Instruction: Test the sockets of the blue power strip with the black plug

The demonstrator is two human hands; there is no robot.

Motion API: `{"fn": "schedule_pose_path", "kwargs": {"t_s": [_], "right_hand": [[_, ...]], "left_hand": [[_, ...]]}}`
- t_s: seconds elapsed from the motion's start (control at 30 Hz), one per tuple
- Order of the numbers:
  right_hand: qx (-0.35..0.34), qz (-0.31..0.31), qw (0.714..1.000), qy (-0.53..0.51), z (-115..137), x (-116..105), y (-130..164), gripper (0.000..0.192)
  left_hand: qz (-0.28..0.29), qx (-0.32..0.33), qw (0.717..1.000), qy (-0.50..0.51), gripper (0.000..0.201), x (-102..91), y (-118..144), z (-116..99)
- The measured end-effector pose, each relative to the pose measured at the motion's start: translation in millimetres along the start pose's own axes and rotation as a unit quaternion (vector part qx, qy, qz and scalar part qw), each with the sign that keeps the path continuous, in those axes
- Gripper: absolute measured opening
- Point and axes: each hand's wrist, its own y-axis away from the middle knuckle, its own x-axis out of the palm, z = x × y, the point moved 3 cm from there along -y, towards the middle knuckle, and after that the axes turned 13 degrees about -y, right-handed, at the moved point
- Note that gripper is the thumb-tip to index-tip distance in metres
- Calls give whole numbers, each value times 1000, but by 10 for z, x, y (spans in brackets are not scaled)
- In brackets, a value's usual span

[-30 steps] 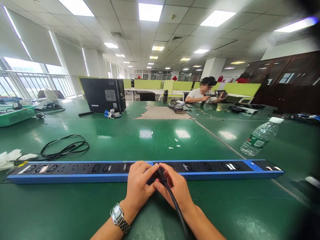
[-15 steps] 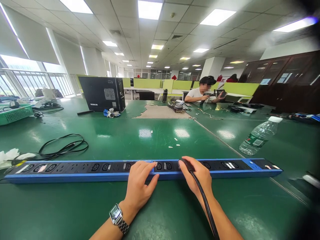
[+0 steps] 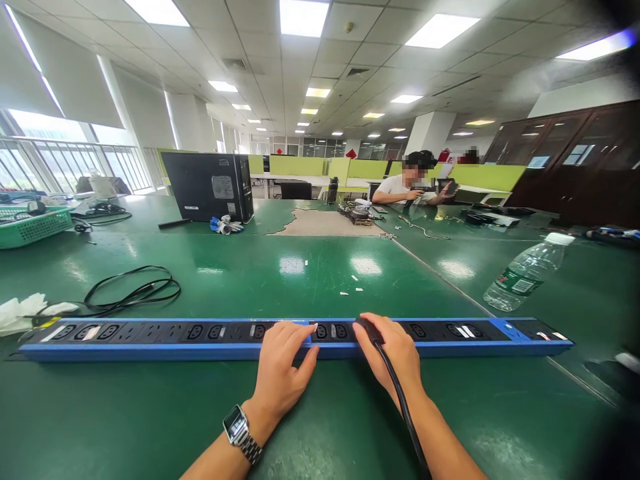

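Observation:
A long blue-edged power strip point(image 3: 165, 352) with black sockets lies across the table in front of me. My left hand point(image 3: 285, 363) grips its middle, fingers over the top and thumb by the front side. In my right hand point(image 3: 393, 347) is a black plug point(image 3: 369, 329), pinched between thumb and fingers at the strip's socket row, right of centre. The plug's front end is hidden, so I cannot tell how far it sits in a socket. Its thick black power cord point(image 3: 403, 400) runs down along my right forearm toward the bottom of the view.
A tilted-looking water bottle point(image 3: 529, 272) stands at the right. Behind the strip lie a coiled black cable point(image 3: 133, 293) and white tissue point(image 3: 23, 312) at left. Farther back are a computer case point(image 3: 205, 187), a green basket point(image 3: 37, 227) and a seated person point(image 3: 403, 189) handling a device.
The whole view has shifted slightly, so things appear a little farther right. My right hand and the plug have moved slightly left along the strip. My left hand keeps its place on it.

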Motion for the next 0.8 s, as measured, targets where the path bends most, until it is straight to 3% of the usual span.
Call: {"fn": "schedule_pose_path", "kwargs": {"t_s": [0.3, 0.53, 0.8], "right_hand": [[41, 37, 997, 57, 25, 55, 42, 31], [34, -26, 996, 84, -17, 57, 83, 52], [39, -29, 998, 37, -112, 57, 45, 50]], "left_hand": [[-2, -5, 1000, -5, 18, -38, 15, 48], [-11, 0, 1000, -2, 18, -38, 18, 57], [8, 7, 1000, 11, 22, -4, 21, 28]]}}
